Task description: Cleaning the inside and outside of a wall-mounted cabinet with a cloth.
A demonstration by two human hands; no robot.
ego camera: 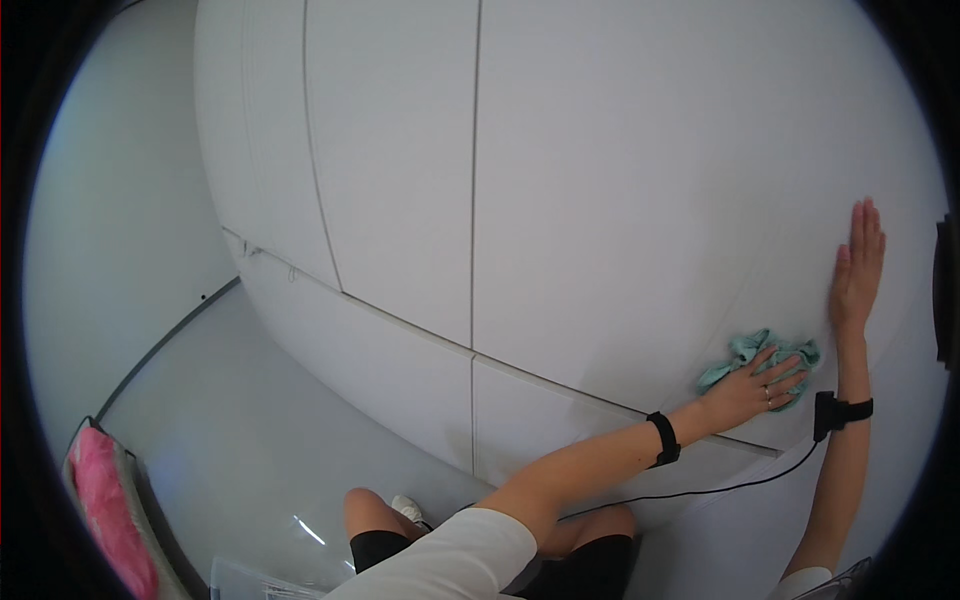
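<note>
My left hand reaches across to the right and presses a crumpled green cloth against a large white panel of what looks like a cabinet front. Its fingers are spread over the cloth, and part of the cloth is hidden beneath them. Farther right, my right hand lies flat on a white surface, fingers pointing up and holding nothing. Both wrists wear black straps; a black cable runs from the right one.
A long seam separates the upper panels from the lower white fronts. At lower left, a pink cloth lies on a grey-edged object. A clear plastic container stands at the bottom. A dark object juts in at the right edge.
</note>
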